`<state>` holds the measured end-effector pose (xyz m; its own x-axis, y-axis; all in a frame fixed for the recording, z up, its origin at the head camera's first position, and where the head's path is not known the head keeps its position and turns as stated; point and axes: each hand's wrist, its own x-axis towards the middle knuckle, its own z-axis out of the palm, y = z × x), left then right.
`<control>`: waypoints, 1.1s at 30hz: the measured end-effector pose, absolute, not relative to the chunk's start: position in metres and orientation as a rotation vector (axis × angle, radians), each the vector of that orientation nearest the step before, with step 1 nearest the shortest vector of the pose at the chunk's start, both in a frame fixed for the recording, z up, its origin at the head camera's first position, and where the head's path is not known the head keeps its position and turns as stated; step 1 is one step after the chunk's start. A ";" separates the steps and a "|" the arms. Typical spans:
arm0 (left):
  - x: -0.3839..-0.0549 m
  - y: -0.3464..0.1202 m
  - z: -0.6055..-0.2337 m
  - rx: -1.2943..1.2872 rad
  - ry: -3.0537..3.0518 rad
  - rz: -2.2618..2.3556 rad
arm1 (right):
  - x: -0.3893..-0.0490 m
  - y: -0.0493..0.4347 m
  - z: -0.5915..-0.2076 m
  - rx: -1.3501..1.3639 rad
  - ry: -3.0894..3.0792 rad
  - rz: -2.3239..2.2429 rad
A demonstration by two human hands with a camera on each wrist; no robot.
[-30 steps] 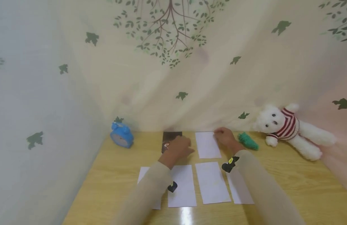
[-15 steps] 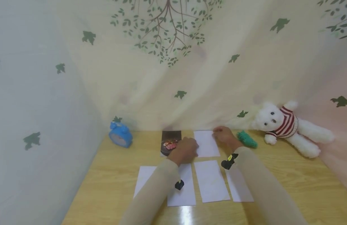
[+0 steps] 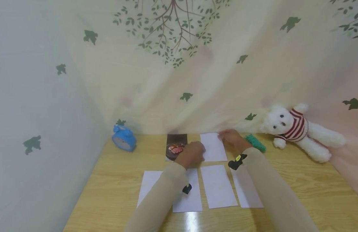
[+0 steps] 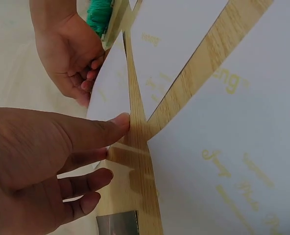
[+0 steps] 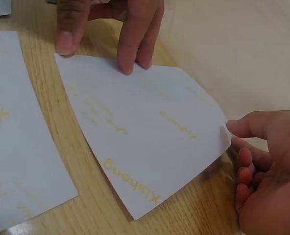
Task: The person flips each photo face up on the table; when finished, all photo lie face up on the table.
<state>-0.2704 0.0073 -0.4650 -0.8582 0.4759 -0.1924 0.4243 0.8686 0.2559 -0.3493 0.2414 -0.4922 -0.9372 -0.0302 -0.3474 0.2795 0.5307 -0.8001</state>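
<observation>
A white photo card [image 3: 213, 147] with yellow print on its back lies in the far row. My right hand [image 3: 232, 138] pinches its far right corner between thumb and index finger in the right wrist view, where the card [image 5: 140, 122] bows slightly upward. At the opposite edge my left hand [image 3: 193, 154] touches the card. Its thumb lies at the near left corner, and other fingertips [image 5: 127, 66] rest along the left edge. Left of this hand a face-up photo [image 3: 175, 149] shows sliced food on a dark plate, partly hidden by the hand.
A near row of white photo cards [image 3: 218, 187] lies before the arms, partly covered by the sleeves. A blue alarm clock [image 3: 124, 139] stands at the far left. A green bundle [image 3: 255, 143] and a white teddy bear [image 3: 298, 132] lie right. A printed cloth [image 3: 155, 106] hangs behind.
My left hand has moved right, off the food photo to the white card's left edge. The far edge of that card has risen slightly at my right hand.
</observation>
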 end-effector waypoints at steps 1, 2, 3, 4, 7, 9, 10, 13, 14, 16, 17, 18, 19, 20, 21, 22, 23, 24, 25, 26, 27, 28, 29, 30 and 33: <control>-0.271 0.008 -0.465 0.686 2.791 0.288 | -0.349 0.243 -0.492 0.196 2.436 -1.387; -0.272 0.008 -0.465 0.691 2.794 0.277 | -0.349 0.245 -0.491 0.178 2.427 -1.407; -0.272 0.008 -0.466 0.694 2.795 0.267 | -0.348 0.247 -0.491 0.167 2.423 -1.418; -0.273 0.008 -0.466 0.694 2.797 0.261 | -0.346 0.250 -0.491 0.130 2.419 -1.452; -0.274 0.013 -0.463 0.659 2.811 0.275 | -0.340 0.262 -0.492 -0.121 2.440 -1.551; -0.274 0.021 -0.459 0.611 2.849 0.300 | -0.336 0.267 -0.490 -0.216 2.377 -1.664; -0.274 0.027 -0.457 0.585 2.878 0.304 | -0.334 0.269 -0.488 -0.261 2.327 -1.725; -0.273 0.049 -0.452 0.514 2.987 0.271 | -0.332 0.268 -0.480 -0.196 2.248 -1.767; -0.272 0.058 -0.452 0.490 3.026 0.237 | -0.332 0.265 -0.476 -0.038 2.180 -1.818; -0.270 0.073 -0.452 0.447 3.077 0.157 | -0.333 0.260 -0.471 0.038 2.191 -1.754; -0.269 0.080 -0.453 0.422 3.093 0.123 | -0.333 0.258 -0.469 0.100 2.181 -1.733; -0.268 0.085 -0.453 0.394 3.103 0.087 | -0.334 0.256 -0.467 0.161 2.166 -1.717; -0.267 0.090 -0.455 0.370 3.112 0.053 | -0.336 0.254 -0.467 0.220 2.119 -1.731; -0.266 0.094 -0.456 0.342 3.115 0.033 | -0.337 0.252 -0.468 0.269 2.050 -1.770; -0.265 0.097 -0.458 0.321 3.112 0.009 | -0.338 0.251 -0.469 0.312 1.999 -1.790; -0.265 0.100 -0.459 0.301 3.109 -0.015 | -0.339 0.250 -0.471 0.361 1.936 -1.838; -0.265 0.102 -0.461 0.287 3.105 -0.036 | -0.341 0.250 -0.473 0.397 1.878 -1.873; -0.265 0.103 -0.462 0.274 3.100 -0.051 | -0.342 0.250 -0.475 0.399 1.845 -1.896; -0.266 0.104 -0.463 0.269 3.091 -0.053 | -0.343 0.251 -0.477 0.390 1.821 -1.913; -0.267 0.104 -0.463 0.262 3.081 -0.057 | -0.343 0.252 -0.479 0.369 1.826 -1.916; -0.269 0.104 -0.464 0.259 3.071 -0.038 | -0.343 0.253 -0.480 0.343 1.841 -1.916; -0.270 0.104 -0.464 0.253 3.060 -0.007 | -0.344 0.254 -0.482 0.321 1.844 -1.922; -0.272 0.102 -0.464 0.248 3.044 0.044 | -0.344 0.256 -0.483 0.299 1.855 -1.921; -0.273 0.100 -0.462 0.236 3.024 0.100 | -0.344 0.257 -0.484 0.278 1.886 -1.909; -0.276 0.090 -0.456 0.214 2.947 0.341 | -0.344 0.259 -0.486 0.201 1.943 -1.878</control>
<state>-0.2757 0.0897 -0.4565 -0.9758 0.1608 -0.1485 0.1225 0.9635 0.2379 -0.3443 0.2595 -0.4865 -0.8977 -0.1883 -0.3984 0.3918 0.0729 -0.9172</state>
